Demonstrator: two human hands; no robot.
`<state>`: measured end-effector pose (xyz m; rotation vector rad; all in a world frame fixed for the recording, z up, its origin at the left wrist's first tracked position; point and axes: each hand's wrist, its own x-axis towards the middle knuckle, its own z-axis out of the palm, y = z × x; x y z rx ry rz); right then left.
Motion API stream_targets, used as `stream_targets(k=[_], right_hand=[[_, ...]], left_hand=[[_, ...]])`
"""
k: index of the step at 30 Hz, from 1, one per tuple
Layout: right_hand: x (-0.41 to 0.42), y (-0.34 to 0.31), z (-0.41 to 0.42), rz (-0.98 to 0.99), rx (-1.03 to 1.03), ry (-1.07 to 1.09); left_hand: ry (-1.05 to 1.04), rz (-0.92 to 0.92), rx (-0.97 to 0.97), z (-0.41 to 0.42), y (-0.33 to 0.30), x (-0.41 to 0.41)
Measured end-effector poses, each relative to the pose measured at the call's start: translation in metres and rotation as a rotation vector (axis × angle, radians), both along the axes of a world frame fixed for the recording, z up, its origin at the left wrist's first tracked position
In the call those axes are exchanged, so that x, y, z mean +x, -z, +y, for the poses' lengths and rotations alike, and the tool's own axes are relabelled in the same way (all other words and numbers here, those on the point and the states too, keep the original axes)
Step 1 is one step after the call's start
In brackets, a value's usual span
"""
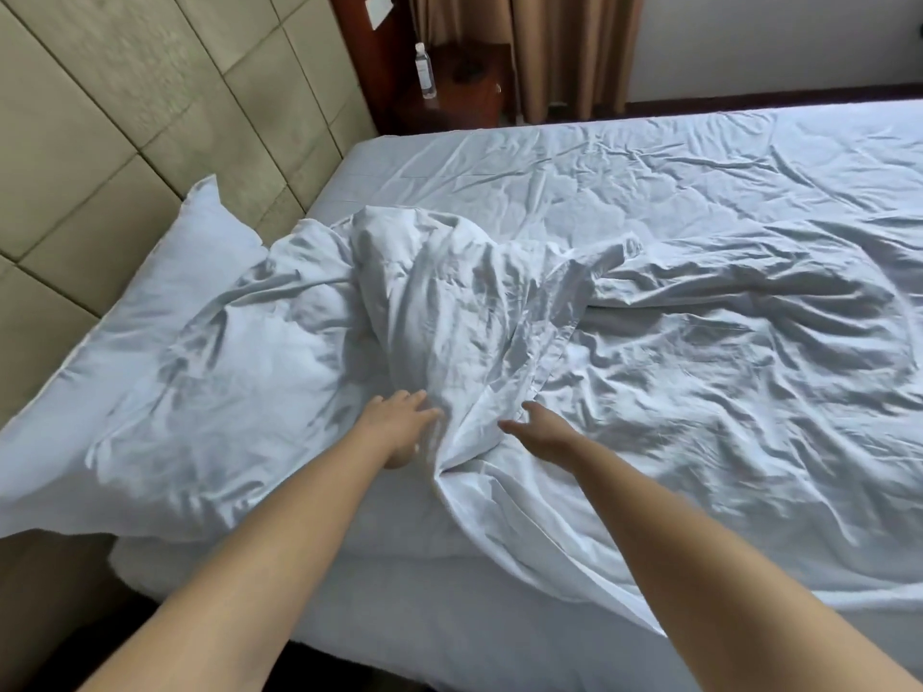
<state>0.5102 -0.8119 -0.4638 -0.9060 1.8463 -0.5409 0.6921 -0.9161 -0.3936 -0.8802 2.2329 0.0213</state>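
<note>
A crumpled white duvet [699,352] covers most of the bed, bunched into a raised heap [439,292] near the head end. A white pillow [165,372] lies at the left against the headboard. My left hand [399,424] reaches out with fingers extended, its fingertips touching the base of the heap. My right hand [542,432] is stretched out beside a fold of the duvet, fingers straight and spread, holding nothing.
A padded beige headboard [125,117] runs along the left. At the back stands a dark wooden nightstand [464,87] with a clear water bottle [424,72], and brown curtains [564,47] hang behind it. The bare fitted sheet [449,162] shows at the far corner.
</note>
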Motion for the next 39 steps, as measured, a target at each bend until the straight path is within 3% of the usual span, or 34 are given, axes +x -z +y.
stream_targets(k=[6, 10, 13, 16, 18, 21, 24, 27, 30, 31, 35, 39], right_hand=[[0.042, 0.025, -0.067, -0.351, -0.013, 0.541], [0.069, 0.026, -0.123, -0.415, -0.101, 0.837], [0.084, -0.005, -0.18, -0.472, -0.255, 0.844], [0.12, -0.054, -0.224, -0.354, -0.357, 0.475], [0.16, -0.069, -0.228, -0.096, -0.331, 0.015], [0.229, -0.036, -0.198, 0.14, -0.058, -0.719], [0.27, -0.001, -0.157, 0.266, 0.191, -1.103], [0.277, 0.013, -0.141, 0.384, 0.288, -1.16], [0.259, 0.002, -0.14, 0.277, 0.221, -0.899], [0.25, -0.006, -0.139, 0.27, 0.143, -0.788], [0.2, -0.025, -0.123, 0.319, -0.004, -0.441], [0.165, -0.029, -0.112, 0.384, -0.044, -0.314]], left_hand=[[0.047, 0.058, 0.057, -0.076, 0.026, 0.025], [0.055, 0.077, 0.091, -0.127, 0.041, 0.061], [-0.056, 0.183, 0.128, -0.167, 0.04, 0.094], [-0.389, 0.455, 0.217, -0.203, 0.027, 0.127], [-0.767, 0.696, 0.35, -0.22, 0.017, 0.147], [-1.276, 1.058, 0.461, -0.229, 0.003, 0.174], [-1.484, 1.205, 0.529, -0.221, -0.003, 0.187], [-1.274, 1.142, 0.557, -0.191, -0.003, 0.183], [-0.887, 0.701, 0.367, -0.161, 0.021, 0.174], [-0.807, 0.643, 0.283, -0.153, 0.027, 0.171], [-0.71, 0.612, 0.16, -0.129, 0.017, 0.162], [-0.696, 0.589, 0.162, -0.119, -0.022, 0.164]])
